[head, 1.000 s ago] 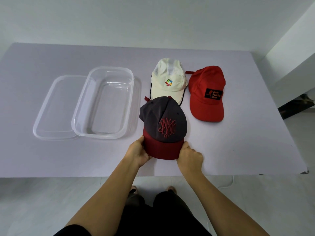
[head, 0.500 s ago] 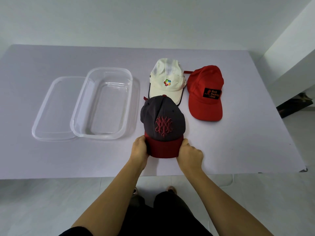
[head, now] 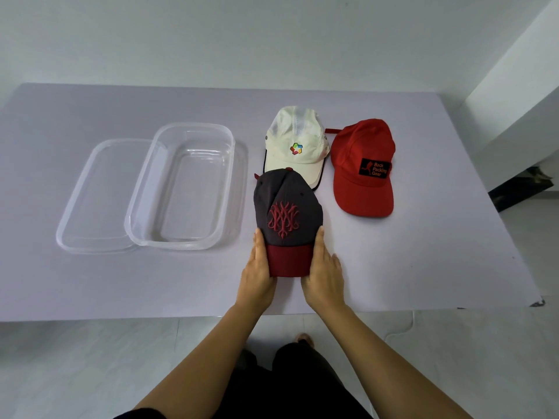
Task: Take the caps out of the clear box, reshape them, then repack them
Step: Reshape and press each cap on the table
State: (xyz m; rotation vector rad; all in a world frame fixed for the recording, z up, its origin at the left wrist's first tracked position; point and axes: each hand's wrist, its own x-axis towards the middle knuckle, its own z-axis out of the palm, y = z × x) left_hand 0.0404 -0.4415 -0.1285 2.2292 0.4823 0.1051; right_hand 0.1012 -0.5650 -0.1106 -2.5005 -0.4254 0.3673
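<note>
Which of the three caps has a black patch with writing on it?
The all-red cap, farthest right. The white cap shows a small multicoloured logo; the grey cap has red embroidery.

A flat pale lavender counter (head: 423, 267) fills the middle of the frame, with a plain white wall (head: 272, 40) behind it. Pale grey tiled floor (head: 90, 373) lies below, and a thin white cable (head: 402, 331) curls at lower right.

Left hand (head: 256, 269) and right hand (head: 324, 269) press grey cap's (head: 286, 207) brim.

Three caps (head: 287, 213) (head: 298, 140) (head: 361, 189), one box (head: 232, 164), one lid (head: 93, 195)
</note>
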